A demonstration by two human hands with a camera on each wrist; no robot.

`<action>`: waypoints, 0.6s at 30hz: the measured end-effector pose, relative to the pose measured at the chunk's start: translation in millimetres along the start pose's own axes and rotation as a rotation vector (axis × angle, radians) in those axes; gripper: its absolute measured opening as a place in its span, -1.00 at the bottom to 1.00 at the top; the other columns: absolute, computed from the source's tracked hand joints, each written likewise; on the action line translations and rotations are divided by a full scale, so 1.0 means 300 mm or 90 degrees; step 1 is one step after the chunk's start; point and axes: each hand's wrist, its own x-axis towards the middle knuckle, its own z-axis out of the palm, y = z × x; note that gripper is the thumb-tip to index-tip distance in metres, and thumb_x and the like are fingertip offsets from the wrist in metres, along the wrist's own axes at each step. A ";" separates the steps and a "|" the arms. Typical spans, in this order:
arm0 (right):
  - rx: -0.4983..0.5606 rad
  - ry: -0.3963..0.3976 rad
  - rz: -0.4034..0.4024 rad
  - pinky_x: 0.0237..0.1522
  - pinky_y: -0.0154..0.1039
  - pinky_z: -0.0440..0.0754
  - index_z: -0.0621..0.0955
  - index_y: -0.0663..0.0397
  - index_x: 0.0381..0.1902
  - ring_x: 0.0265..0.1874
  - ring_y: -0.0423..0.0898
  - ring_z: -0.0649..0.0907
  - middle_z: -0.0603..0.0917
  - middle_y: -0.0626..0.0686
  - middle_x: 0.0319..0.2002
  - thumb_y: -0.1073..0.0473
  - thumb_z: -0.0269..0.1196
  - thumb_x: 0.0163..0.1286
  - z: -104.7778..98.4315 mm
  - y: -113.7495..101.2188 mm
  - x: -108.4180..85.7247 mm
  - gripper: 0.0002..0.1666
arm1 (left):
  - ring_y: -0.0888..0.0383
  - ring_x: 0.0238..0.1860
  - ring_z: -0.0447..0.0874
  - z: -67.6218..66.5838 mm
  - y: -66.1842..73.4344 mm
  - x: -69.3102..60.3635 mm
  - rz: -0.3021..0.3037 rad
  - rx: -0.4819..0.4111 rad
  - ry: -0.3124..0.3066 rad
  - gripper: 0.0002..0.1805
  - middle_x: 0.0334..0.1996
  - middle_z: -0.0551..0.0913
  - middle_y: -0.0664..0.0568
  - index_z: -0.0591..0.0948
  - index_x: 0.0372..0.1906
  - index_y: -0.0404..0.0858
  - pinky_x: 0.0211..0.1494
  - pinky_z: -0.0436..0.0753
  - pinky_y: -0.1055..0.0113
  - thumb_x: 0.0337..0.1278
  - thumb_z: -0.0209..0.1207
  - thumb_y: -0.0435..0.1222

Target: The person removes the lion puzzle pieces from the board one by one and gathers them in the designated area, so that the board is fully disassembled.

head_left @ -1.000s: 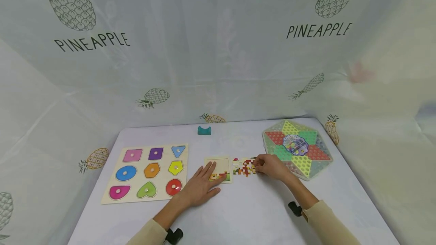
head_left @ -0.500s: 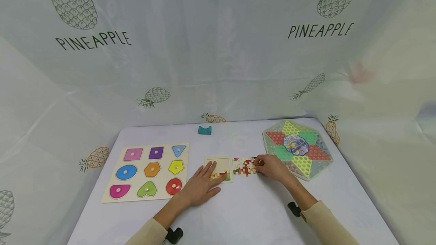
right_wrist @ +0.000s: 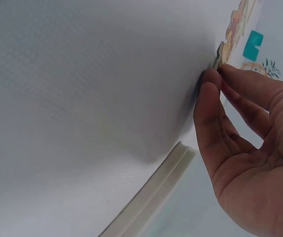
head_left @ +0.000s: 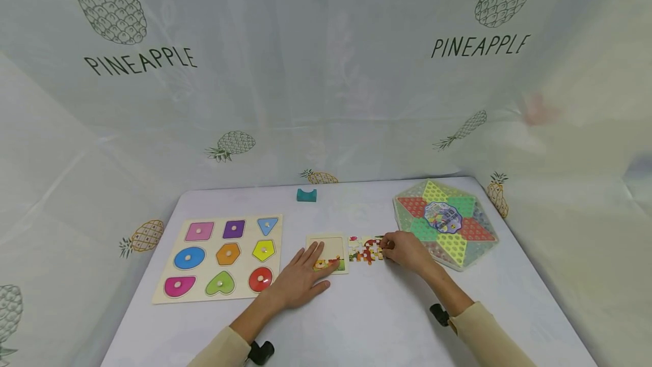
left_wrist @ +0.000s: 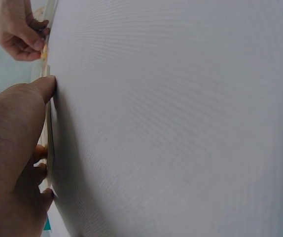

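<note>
A small square puzzle frame (head_left: 330,240) with a strip of picture along its bottom lies at the middle of the table. My left hand (head_left: 297,281) rests on it with fingers spread and straight. Touching or almost touching the frame's right side is a patch of joined jigsaw pieces (head_left: 365,252) in red, yellow and white. My right hand (head_left: 406,250) is at the right edge of that patch. In the right wrist view, its thumb and fingers pinch a thin jigsaw piece (right_wrist: 219,57), seen edge-on. The fingers hide most of this piece in the head view.
On the left lies a wooden shape board (head_left: 218,259) with several coloured knobbed shapes. A hexagonal Chinese checkers board (head_left: 443,218) lies at the right, close beyond my right hand. Near the back edge sits a small teal block (head_left: 307,195). A pineapple-print sheet (head_left: 326,72) hangs behind.
</note>
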 end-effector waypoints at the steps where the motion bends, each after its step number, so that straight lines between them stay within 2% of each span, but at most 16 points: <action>1: -0.003 0.002 -0.001 -0.54 -0.29 0.44 0.69 -0.01 -0.35 -0.59 -0.20 0.49 0.59 -0.13 -0.54 0.23 0.40 0.28 0.001 0.001 0.000 -0.95 | -0.17 0.60 -0.07 -0.001 0.001 0.000 -0.001 -0.001 -0.002 -0.42 0.59 0.04 -0.22 0.28 0.53 0.22 0.54 0.15 -0.16 0.49 -0.06 0.11; 18: -0.021 0.027 0.002 -0.45 -0.26 0.46 0.66 -0.01 -0.39 -0.49 -0.18 0.48 0.57 -0.11 -0.48 0.24 0.43 0.22 0.023 0.007 0.001 -0.89 | -0.17 0.61 -0.10 0.006 -0.004 0.000 0.001 0.000 0.000 -0.42 0.60 0.01 -0.22 0.25 0.54 0.24 0.55 0.12 -0.16 0.51 -0.10 0.13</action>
